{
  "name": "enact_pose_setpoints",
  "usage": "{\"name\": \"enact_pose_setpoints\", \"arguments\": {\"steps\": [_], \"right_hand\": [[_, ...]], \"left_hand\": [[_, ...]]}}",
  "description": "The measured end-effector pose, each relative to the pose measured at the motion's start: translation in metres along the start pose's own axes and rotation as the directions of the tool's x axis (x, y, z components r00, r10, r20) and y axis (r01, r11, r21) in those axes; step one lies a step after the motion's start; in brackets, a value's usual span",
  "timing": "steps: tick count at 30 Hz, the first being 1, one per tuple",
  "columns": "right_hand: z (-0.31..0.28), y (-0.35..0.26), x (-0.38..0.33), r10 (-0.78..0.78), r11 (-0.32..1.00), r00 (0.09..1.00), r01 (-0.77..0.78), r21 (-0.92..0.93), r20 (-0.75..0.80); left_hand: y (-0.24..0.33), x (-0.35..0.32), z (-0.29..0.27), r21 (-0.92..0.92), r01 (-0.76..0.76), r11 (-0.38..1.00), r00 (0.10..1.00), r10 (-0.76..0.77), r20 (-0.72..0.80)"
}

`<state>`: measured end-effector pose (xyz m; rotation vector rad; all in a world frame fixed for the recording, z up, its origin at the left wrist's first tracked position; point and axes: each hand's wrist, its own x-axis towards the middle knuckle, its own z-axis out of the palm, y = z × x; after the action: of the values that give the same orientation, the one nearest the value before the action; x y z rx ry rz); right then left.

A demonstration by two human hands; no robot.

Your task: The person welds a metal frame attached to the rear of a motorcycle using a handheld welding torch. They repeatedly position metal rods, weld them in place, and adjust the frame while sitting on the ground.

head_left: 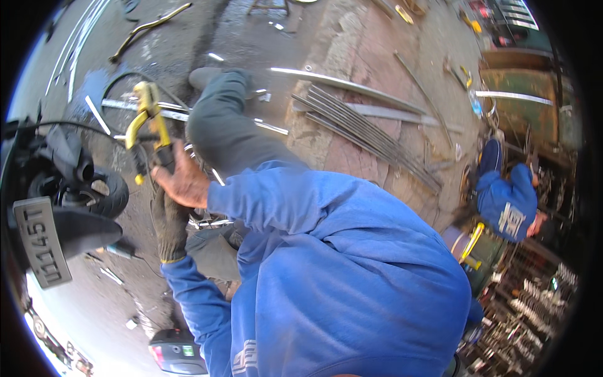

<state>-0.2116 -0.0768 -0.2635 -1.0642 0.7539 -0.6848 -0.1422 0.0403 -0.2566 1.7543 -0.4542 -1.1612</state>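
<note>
Ground (264, 44): grey concrete beside red brick, gritty, strewn with metal strips.
Rods (370, 135): bundle of long thin grey steel bars, flat on brick, well right of hands.
Scooter (75, 188): black tyre and plate, far left.
Clamp tool (147, 122): yellow with black grip, worn, upright, left of grey trouser knee.
Right hand (182, 182): bare, fingers wrapped tight round clamp tool grip.
Left hand (168, 226): dark knit glove, just below right; finger spread cannot tell.
</note>
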Motion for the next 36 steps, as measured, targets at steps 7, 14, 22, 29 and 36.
{"name": "enact_pose_setpoints", "arguments": {"steps": [7,14,22,29,36], "right_hand": [[-0.005,0.007,-0.001,-0.16,0.985,0.982,0.165,-0.041,0.102],[-0.034,-0.006,0.028,0.264,0.939,0.809,-0.091,-0.332,0.526],[-0.041,-0.027,0.066,0.285,0.756,0.869,0.056,-0.652,0.406],[-0.069,-0.01,0.1,-0.097,0.917,0.978,0.159,-0.367,0.183],[-0.055,-0.004,0.112,-0.129,0.94,0.97,0.186,-0.287,0.206]], "left_hand": [[-0.001,-0.002,-0.02,0.356,-0.163,0.92,0.98,0.109,0.167],[-0.046,0.022,-0.02,0.303,-0.194,0.933,0.98,0.167,0.111],[-0.015,0.085,-0.004,0.169,-0.066,0.983,0.979,0.096,-0.18],[-0.018,0.27,-0.039,0.866,-0.21,0.453,0.92,0.391,0.019],[-0.078,0.434,0.041,0.977,-0.159,0.143,0.947,0.301,0.11]]}}
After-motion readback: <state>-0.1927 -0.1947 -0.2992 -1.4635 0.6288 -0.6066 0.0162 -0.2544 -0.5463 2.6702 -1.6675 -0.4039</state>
